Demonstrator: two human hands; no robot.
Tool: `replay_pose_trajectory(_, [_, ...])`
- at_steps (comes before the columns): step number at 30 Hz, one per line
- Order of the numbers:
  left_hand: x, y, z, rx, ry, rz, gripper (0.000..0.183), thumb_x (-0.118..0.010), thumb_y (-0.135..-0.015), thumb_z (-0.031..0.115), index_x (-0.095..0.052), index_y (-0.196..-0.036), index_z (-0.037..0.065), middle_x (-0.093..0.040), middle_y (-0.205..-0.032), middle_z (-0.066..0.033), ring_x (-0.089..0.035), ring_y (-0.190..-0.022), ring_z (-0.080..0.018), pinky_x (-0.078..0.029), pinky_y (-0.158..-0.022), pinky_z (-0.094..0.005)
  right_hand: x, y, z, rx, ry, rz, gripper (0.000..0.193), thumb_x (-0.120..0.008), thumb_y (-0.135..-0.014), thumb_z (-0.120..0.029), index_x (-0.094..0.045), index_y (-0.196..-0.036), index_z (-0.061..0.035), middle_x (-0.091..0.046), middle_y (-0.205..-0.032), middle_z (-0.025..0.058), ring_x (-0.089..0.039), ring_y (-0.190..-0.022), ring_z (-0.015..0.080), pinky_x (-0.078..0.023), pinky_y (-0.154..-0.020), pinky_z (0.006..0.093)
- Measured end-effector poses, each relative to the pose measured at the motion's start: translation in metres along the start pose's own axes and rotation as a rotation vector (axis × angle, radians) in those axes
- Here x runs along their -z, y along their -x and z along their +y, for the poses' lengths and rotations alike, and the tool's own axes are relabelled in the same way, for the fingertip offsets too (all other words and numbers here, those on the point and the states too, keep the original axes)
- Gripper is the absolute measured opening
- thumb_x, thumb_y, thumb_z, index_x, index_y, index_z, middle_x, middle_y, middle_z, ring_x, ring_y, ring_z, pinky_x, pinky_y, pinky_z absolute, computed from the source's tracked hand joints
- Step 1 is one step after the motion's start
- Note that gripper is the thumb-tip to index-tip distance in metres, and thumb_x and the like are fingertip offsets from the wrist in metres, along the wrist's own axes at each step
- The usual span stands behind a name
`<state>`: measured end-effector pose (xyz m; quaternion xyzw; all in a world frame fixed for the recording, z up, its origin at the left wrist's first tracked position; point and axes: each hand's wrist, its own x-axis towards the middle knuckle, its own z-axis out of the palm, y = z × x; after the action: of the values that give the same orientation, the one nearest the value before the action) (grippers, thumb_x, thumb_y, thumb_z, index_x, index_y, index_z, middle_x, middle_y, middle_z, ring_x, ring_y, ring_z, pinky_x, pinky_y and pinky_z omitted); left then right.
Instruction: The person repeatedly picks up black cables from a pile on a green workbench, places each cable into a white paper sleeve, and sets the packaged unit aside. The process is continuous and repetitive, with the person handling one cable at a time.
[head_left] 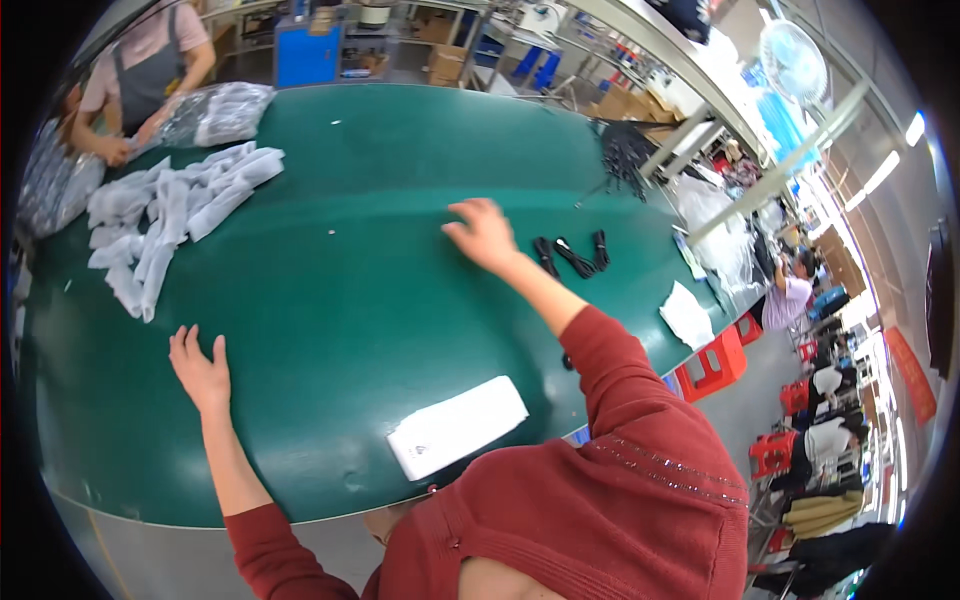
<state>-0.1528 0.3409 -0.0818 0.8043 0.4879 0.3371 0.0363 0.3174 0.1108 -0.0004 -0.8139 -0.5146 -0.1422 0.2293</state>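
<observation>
My left hand [203, 375] hovers over or rests on the left part of the green table [330, 290], its fingers apart and nothing in it. Just beyond it lies a heap of whitish wrapped bundles [170, 210]. My right hand [484, 236] is stretched out over the middle of the table, also empty, with fingers spread. To its right sit several coiled black cables [574, 257]. Close to my body lies a stack of flat white packages [458, 428]. Whether either palm touches the tabletop I cannot tell.
Across the far left corner a person in a grey apron [150, 75] handles clear plastic bags [215, 112]. A bunch of black cords [625, 158] lies at the far right edge. A white bag [687, 316] is at the right, near a red stool [715, 365].
</observation>
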Motion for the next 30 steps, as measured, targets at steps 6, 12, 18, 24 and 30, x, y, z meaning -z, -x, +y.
replay_pose_trajectory(6, [-0.003, 0.001, 0.011, -0.019, -0.251, -0.083, 0.058, -0.053, -0.097, 0.043, -0.048, -0.135, -0.001, -0.043, -0.144, -0.0207, -0.034, -0.138, -0.0393, -0.026, -0.114, -0.0504, 0.094, 0.077, 0.184, -0.875, 0.336, -0.117, 0.073, -0.050, -0.083, -0.074, -0.051, -0.140, -0.0287, -0.038, -0.146, 0.0238, -0.038, -0.133, 0.0437, -0.033, -0.103, 0.0622])
replay_pose_trajectory(12, [0.011, 0.021, 0.040, -0.011, -0.223, -0.144, 0.061, -0.052, -0.098, 0.045, -0.048, -0.135, -0.003, -0.042, -0.145, -0.0211, -0.034, -0.138, -0.0381, -0.026, -0.115, -0.0495, 0.072, 0.085, 0.165, -0.621, 0.079, -0.248, 0.076, -0.054, -0.074, -0.082, -0.057, -0.134, -0.0365, -0.035, -0.151, 0.0186, -0.029, -0.141, 0.0391, -0.024, -0.107, 0.0664])
replay_pose_trajectory(18, [0.025, 0.070, 0.061, -0.048, 0.055, -0.113, 0.051, -0.060, -0.094, 0.039, -0.058, -0.127, 0.001, -0.050, -0.140, -0.0170, -0.043, -0.132, -0.0338, -0.033, -0.111, -0.0418, 0.062, 0.101, 0.085, -0.234, -0.012, -0.358, 0.072, -0.067, -0.073, -0.070, -0.062, -0.130, -0.0274, -0.037, -0.149, 0.0199, -0.030, -0.140, 0.0388, -0.026, -0.107, 0.0684])
replay_pose_trajectory(24, [0.083, 0.109, 0.183, -0.035, 0.444, -0.038, 0.030, -0.070, -0.088, 0.018, -0.066, -0.114, 0.004, -0.064, -0.115, -0.0135, -0.061, -0.107, -0.0267, -0.047, -0.094, -0.0371, 0.093, 0.155, 0.042, 0.001, 0.049, -0.254, 0.064, -0.073, -0.076, -0.057, -0.063, -0.127, -0.0197, -0.046, -0.140, 0.0179, -0.043, -0.131, 0.0365, -0.038, -0.103, 0.0543])
replay_pose_trajectory(30, [0.094, 0.162, 0.309, -0.272, 0.717, -0.371, 0.024, -0.074, -0.079, 0.004, -0.068, -0.102, 0.002, -0.064, -0.097, -0.0081, -0.061, -0.081, -0.0178, -0.050, -0.072, -0.0282, 0.133, 0.199, 0.002, 0.189, 0.034, -0.156, 0.042, -0.082, -0.070, -0.034, -0.068, -0.100, -0.0085, -0.057, -0.100, 0.0098, -0.052, -0.096, 0.0276, -0.040, -0.076, 0.0420])
